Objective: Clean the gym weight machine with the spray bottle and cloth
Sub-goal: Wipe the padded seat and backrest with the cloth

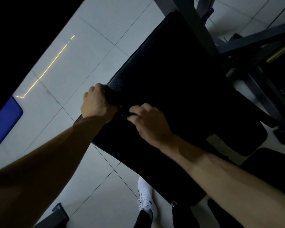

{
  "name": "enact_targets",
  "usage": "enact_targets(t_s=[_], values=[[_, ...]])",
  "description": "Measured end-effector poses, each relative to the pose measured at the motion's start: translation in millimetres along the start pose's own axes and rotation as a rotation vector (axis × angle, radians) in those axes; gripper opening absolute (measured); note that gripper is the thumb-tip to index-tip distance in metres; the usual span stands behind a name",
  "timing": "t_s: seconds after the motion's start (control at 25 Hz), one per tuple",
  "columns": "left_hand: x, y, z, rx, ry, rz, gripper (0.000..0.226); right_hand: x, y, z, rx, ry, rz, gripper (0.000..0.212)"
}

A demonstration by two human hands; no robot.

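the biggest thing in front of you is the weight machine's black pad point(171, 71), a long padded slab running on a slant above the pale tiled floor point(72, 55). it looks like vinyl over foam: firm underneath, slightly giving, smooth enough to go slick once wet, and fixed in place, so you can lean on it freely. behind it the grey steel frame point(253, 40) is rigid and angular, with corners that will likely snag fabric.

the cloth point(113, 98) is a dark bunch at the near-left edge of the pad, hard to separate from the black upholstery in this dim light. expect it to be light, limp and easy to crumple, with no stiffness of its own. take it in a wad filling the palm rather than by one corner, so it doesn't trail or fold under.

your left hand point(95, 102) is curled round that bunch at the pad's edge. your right hand point(148, 120) sits just beside it on the pad, fingers bent onto the same dark material between the two hands; as far as the shadow allows, it seems to be pinching it.

the spray bottle is not in view.
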State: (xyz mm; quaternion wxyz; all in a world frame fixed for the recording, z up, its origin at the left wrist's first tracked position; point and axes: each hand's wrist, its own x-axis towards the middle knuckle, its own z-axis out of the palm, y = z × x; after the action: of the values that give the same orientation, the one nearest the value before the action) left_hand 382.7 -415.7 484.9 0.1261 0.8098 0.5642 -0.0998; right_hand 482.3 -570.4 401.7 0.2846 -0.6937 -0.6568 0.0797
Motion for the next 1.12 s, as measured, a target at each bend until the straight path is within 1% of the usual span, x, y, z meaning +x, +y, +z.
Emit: enact_targets(t_s=[0.04,0.08,0.16,0.2,0.24,0.28,0.32,0.44,0.52,0.56,0.6,0.64,0.72,0.76,0.8,0.84,0.92,0.96,1.0,1.04,1.08,1.12], values=[[-1.1,0.9,0.7,0.007,0.007,-0.001,0.086,12.7,16.7,-10.2,-0.042,0.013,0.037,0.036],[-2.0,1.3,1.7,0.01,0.01,-0.001,0.085,27.1,35.0,-22.2,-0.081,0.052,0.129,0.035],[-1.5,1.5,1.7,0.007,0.008,-0.006,0.084,53.0,67.8,-43.2,-0.129,0.179,0.438,0.031],[-0.6,2.1,1.0,0.003,0.003,-0.014,0.084,61.0,74.1,-46.9,-0.114,0.242,0.577,0.032],[0.3,3.3,0.3,0.0,-0.002,-0.022,0.084,66.4,69.1,-43.1,-0.085,0.291,0.643,0.033],[1.5,4.2,0.0,-0.001,-0.008,-0.03,0.083,68.5,55.3,-34.5,-0.061,0.309,0.619,0.033],[2.6,5.1,-0.5,0.001,-0.01,-0.038,0.082,68.3,35.1,-24.3,-0.034,0.292,0.537,0.032],[4.9,7.6,-1.5,0.004,0.003,-0.06,0.07,60.8,-14.7,0.3,0.016,0.17,0.201,0.024],[4.6,10.6,-2.6,0.004,-0.002,-0.067,0.069,68.0,-4.2,-4.7,-0.02,0.107,0.028,0.025],[4.2,11.9,-2.8,0.004,-0.014,-0.07,0.073,75.0,12.0,-12.4,-0.048,0.104,-0.011,0.027],[3.9,12.2,-3.4,0.009,-0.027,-0.072,0.079,83.7,30.6,-23.0,-0.072,0.131,0.017,0.029],[3.9,12.1,-3.7,0.014,-0.035,-0.075,0.084,93.6,50.3,-35.1,-0.084,0.185,0.127,0.03],[5.3,13.7,-3.3,0.016,-0.041,-0.084,0.088,107.8,75.1,-54.9,-0.072,0.319,0.456,0.03],[5.7,15.8,-2.6,0.017,-0.045,-0.091,0.087,111.9,71.5,-53.5,-0.074,0.344,0.537,0.03],[6.5,18.5,-2.3,0.02,-0.048,-0.102,0.086,114.0,57.8,-45.4,-0.068,0.323,0.518,0.028],[7.4,20.8,-2.4,0.027,-0.045,-0.119,0.082,114.0,37.4,-34.8,-0.047,0.264,0.437,0.027],[8.7,21.2,-2.4,0.04,-0.023,-0.131,0.066,111.0,-2.8,-12.9,0.023,0.14,0.259,0.026],[9.2,20.0,-2.5,0.045,-0.014,-0.126,0.058,110.5,-12.0,-5.5,0.046,0.093,0.182,0.021],[8.4,18.0,-3.0,0.047,-0.014,-0.119,0.057,111.5,-11.1,-1.8,0.052,0.061,0.108,0.016],[8.0,18.9,-4.0,0.042,-0.019,-0.114,0.063,114.6,0.5,-6.0,0.046,0.032,0.049,0.017],[5.9,18.4,-5.2,0.029,-0.029,-0.116,0.07,117.9,14.0,-13.7,0.023,0.02,0.013,0.024],[3.8,17.6,-5.2,0.016,-0.036,-0.115,0.074,121.3,28.5,-24.7,-0.001,0.036,0.013,0.032]])
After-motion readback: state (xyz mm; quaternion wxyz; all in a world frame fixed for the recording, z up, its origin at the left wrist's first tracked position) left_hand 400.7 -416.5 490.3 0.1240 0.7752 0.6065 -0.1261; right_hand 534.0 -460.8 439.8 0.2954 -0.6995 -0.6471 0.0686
